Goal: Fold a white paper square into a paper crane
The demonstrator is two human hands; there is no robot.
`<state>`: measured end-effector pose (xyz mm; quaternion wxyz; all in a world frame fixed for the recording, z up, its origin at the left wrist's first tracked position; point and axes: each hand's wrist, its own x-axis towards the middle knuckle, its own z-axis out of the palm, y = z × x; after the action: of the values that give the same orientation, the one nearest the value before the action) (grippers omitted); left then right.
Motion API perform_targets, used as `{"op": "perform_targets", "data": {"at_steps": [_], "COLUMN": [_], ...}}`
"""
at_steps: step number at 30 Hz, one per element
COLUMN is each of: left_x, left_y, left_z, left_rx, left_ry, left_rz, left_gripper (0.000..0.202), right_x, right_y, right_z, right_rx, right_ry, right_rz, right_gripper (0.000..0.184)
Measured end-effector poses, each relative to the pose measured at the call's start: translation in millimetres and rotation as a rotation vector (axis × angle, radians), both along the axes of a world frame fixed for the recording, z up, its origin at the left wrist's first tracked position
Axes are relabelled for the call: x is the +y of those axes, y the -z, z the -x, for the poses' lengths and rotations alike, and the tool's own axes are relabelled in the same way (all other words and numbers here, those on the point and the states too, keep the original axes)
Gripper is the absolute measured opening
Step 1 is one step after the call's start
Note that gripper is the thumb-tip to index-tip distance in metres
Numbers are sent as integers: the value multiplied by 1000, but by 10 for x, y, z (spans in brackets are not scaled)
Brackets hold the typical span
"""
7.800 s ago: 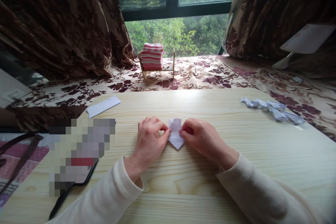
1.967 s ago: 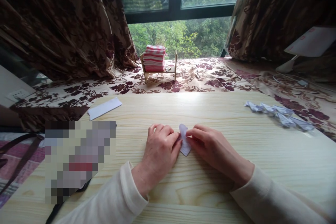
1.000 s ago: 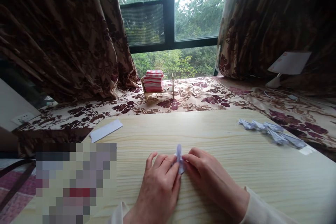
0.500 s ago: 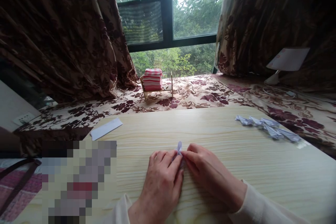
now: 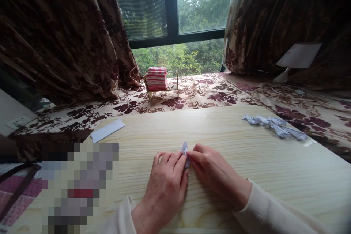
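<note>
A small folded piece of white paper (image 5: 185, 149) lies on the pale wooden table (image 5: 225, 153), near its front middle. My left hand (image 5: 166, 186) rests over its left side with the fingers pressed together on the paper. My right hand (image 5: 214, 173) pinches the paper from the right, fingertips meeting the left hand's. Only the paper's upper tip shows between the two hands; the rest is hidden under the fingers.
Several folded paper pieces (image 5: 274, 126) lie in a row at the table's right. A white paper strip (image 5: 107, 130) sits at the back left. A blurred patch (image 5: 79, 186) covers something at the left front. A small wooden rack with striped cloths (image 5: 157, 78) stands by the window.
The paper has been folded narrower, from a wide heart-like shape to a slim piece. Both hands have closed in over it. The view has tilted up and back down a little.
</note>
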<state>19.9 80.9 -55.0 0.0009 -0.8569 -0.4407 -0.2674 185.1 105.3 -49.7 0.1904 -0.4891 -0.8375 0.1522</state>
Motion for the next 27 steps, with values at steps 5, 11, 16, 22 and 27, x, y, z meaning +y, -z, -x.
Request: {"op": "perform_targets", "data": {"at_steps": [5, 11, 16, 22, 27], "left_x": [-15, -12, -26, -5, 11], "left_y": [10, 0, 1, 14, 18], "left_z": [7, 12, 19, 22, 22], "left_rx": [5, 2, -4, 22, 29], "left_ry": [-10, -6, 1, 2, 13], "left_rz": [7, 17, 25, 29, 32], "left_gripper": [28, 27, 28, 30, 30], "right_x": [13, 20, 47, 38, 9], "right_y": [30, 44, 26, 19, 14], "right_z": [-7, -3, -28, -76, -86], "right_rx": [-17, 13, -1, -50, -45], "right_ry": [-6, -10, -30, -72, -70], "right_rz": [12, 18, 19, -1, 10], "right_gripper": [21, 24, 24, 25, 23]}}
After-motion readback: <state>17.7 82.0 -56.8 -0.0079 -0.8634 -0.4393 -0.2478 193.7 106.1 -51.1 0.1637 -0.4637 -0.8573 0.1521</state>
